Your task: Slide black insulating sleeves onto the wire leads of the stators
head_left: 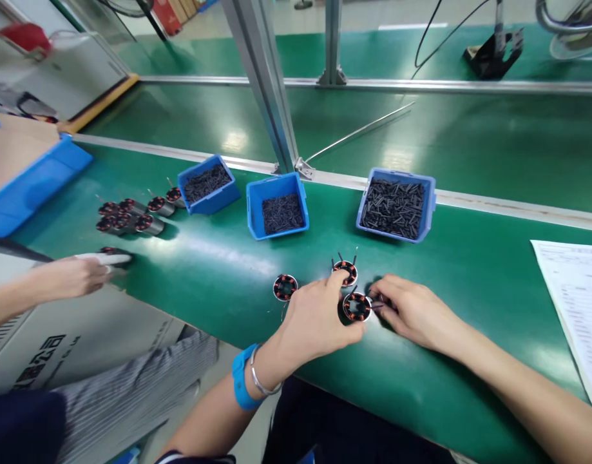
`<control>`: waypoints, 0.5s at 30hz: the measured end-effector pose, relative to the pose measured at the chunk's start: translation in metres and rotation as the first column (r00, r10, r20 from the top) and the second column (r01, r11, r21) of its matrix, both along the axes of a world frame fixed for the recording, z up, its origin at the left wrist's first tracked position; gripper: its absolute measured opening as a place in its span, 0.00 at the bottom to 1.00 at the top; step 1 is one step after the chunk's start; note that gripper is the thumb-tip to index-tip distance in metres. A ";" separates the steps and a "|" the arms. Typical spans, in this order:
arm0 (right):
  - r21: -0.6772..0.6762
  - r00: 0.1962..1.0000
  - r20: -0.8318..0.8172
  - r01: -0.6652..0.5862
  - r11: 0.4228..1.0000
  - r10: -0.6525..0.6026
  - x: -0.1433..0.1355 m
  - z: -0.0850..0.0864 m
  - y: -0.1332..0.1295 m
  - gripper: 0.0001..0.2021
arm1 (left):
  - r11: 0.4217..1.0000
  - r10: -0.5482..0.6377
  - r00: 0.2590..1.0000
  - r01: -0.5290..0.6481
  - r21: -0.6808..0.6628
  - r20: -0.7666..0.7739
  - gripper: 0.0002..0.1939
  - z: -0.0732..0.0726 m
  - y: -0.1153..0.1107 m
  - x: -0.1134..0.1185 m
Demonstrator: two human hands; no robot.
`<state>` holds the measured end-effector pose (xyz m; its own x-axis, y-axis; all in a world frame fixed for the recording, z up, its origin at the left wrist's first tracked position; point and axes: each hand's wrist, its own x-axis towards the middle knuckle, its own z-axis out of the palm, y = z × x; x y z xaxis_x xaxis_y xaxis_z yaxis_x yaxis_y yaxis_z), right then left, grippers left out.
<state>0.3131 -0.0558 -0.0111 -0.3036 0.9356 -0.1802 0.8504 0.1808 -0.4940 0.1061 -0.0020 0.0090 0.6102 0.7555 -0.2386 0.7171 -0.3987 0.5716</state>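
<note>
"公司" on grey box [102, 328]; print on paper [573, 296] too small

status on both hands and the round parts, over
Left hand beside nearest round copper-wound metal part, finger at second one behind. Right hand pinching thin black lead. Three blue plastic bins beyond; co-worker's hand far left.

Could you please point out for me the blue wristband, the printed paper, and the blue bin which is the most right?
Blue wristband [241, 380]: head view, outer side of band.
Printed paper [573, 283]: head view, upper part.
Rightmost blue bin [429, 209]: head view, right wall.
</note>
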 end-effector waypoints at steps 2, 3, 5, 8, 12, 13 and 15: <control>0.036 0.998 0.061 0.006 0.999 -0.008 -0.003 -0.005 -0.003 0.11 | 1.000 -0.012 0.999 0.013 0.027 -0.051 0.37 0.000 0.000 0.005; 0.057 0.995 0.097 0.009 0.998 -0.014 -0.003 -0.007 -0.005 0.12 | 0.999 -0.013 0.998 0.016 0.038 -0.067 0.35 -0.001 0.000 0.009; 0.110 0.986 0.165 0.019 0.994 -0.037 -0.003 -0.013 -0.008 0.12 | 0.999 -0.007 0.997 0.010 0.053 -0.071 0.29 -0.003 -0.002 0.014; 0.209 0.979 0.188 0.039 0.977 -0.079 -0.002 -0.021 -0.013 0.12 | 0.997 0.026 1.000 -0.025 0.071 -0.006 0.23 0.000 -0.003 0.011; 0.269 0.995 0.037 0.080 0.960 -0.094 0.001 -0.028 -0.017 0.11 | 0.977 0.144 0.977 -0.165 0.135 0.155 0.25 0.038 0.013 -0.025; 0.270 0.995 -0.021 0.101 0.958 -0.099 0.002 -0.029 -0.018 0.11 | 0.962 0.184 0.971 -0.209 0.173 0.154 0.26 0.052 0.023 -0.039; 0.268 0.982 -0.150 0.156 0.951 -0.118 0.004 -0.032 -0.017 0.10 | 0.920 0.289 0.954 -0.301 0.250 0.085 0.28 0.082 0.056 -0.065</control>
<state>0.3173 -0.0724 -0.0428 -0.1724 0.9770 0.1251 0.8079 0.2129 -0.5495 0.0412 0.0543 0.0910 0.3559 0.9345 0.0104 0.8006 -0.3106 0.5125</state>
